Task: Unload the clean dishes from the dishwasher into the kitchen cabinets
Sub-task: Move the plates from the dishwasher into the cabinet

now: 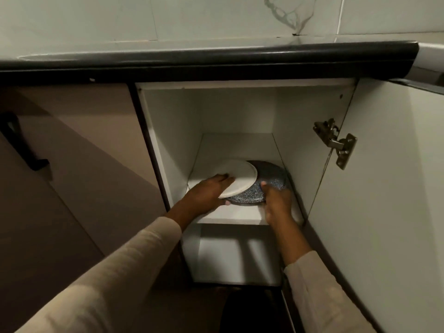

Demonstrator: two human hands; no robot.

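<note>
A: Where are the plates?
B: Near the shelf's (235,218) front edge. The left hand (211,188) grips the white plate (237,176), and the right hand (276,203) grips the speckled plate (271,179) beneath.
A: Advice?
B: Settle the speckled plate flat first, then lower the white plate squarely on top.

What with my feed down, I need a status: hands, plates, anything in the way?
Left hand holds white plate, overlapping speckled dark plate; right hand grips that one's rim. Both on upper cabinet shelf. Nothing blocking, door open.
</note>
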